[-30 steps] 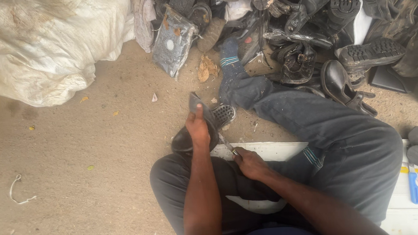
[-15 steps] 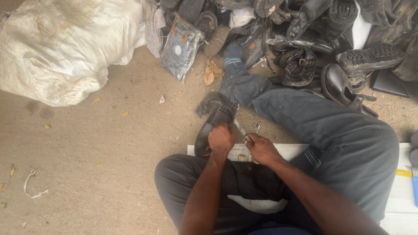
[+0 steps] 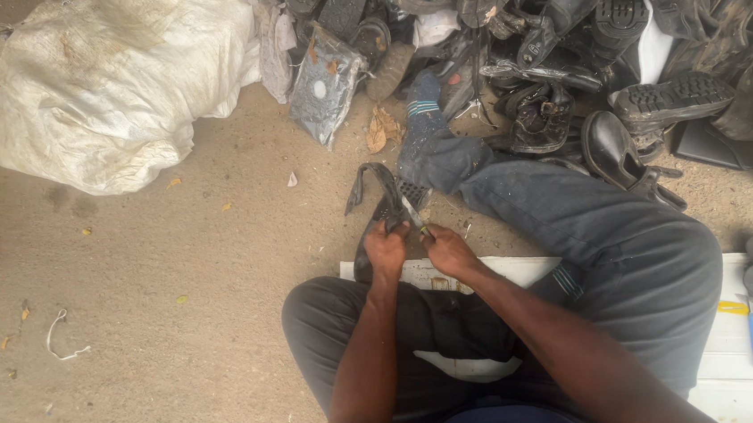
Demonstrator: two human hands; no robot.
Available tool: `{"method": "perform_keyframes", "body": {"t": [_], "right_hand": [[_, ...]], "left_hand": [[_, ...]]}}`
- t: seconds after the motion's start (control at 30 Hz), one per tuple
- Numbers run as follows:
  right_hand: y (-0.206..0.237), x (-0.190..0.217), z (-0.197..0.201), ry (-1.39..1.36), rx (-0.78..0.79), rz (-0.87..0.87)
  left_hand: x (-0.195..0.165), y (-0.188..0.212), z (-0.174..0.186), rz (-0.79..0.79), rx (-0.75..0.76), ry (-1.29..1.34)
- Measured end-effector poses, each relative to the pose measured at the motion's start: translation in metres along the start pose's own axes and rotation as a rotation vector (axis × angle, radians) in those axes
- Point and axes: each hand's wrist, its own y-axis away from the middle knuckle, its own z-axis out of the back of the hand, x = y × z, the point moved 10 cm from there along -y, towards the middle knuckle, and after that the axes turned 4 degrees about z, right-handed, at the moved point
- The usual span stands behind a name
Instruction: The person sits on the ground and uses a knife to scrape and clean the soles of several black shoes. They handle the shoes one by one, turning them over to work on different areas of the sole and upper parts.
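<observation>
Left hand (image 3: 387, 251), right hand (image 3: 448, 251), both clenched.

shoe (image 3: 377, 216): dark, worn, sole partly peeled so a strip curls away at its 11 o'clock end; lies tilted on the sandy ground, toe towards 12 o'clock, its near end under the left hand.
blade (image 3: 414, 216): thin, pale metal, slanting from 11 to 5 o'clock, its tip against the shoe's ridged sole, its lower end pinched in the right hand.
</observation>
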Motion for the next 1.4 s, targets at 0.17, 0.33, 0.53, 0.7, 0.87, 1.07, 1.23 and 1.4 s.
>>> {"method": "perform_keyframes", "body": {"t": [0.17, 0.33, 0.53, 0.7, 0.87, 1.07, 1.23, 1.4], "right_hand": [[0.041, -0.001, -0.006, -0.007, 0.019, 0.065], [0.006, 0.001, -0.017, -0.147, 0.110, -0.076], [0.056, 0.012, -0.048, 0.153, 0.101, 0.173], [0.061, 0.019, -0.051, 0.167, 0.193, 0.113], [0.040, 0.004, -0.052, -0.012, 0.255, -0.105], [0.058, -0.013, -0.046, 0.397, 0.152, 0.168], [0.045, -0.021, -0.016, 0.434, 0.037, 0.041], [0.037, -0.030, 0.020, 0.419, -0.021, 0.005]], "left_hand": [[0.031, -0.006, -0.004, 0.208, -0.008, 0.248], [0.030, -0.002, -0.005, 0.236, 0.025, 0.378], [0.021, -0.001, 0.019, 0.247, -0.032, 0.551], [0.003, 0.000, 0.027, 0.253, -0.013, 0.655], [-0.032, 0.002, 0.014, 0.020, 0.513, -0.758], [-0.030, 0.012, 0.000, -0.374, 0.694, -1.143], [-0.036, 0.001, -0.028, -0.345, 0.380, -0.850], [-0.030, -0.008, -0.058, -0.124, 0.288, -0.615]]}}
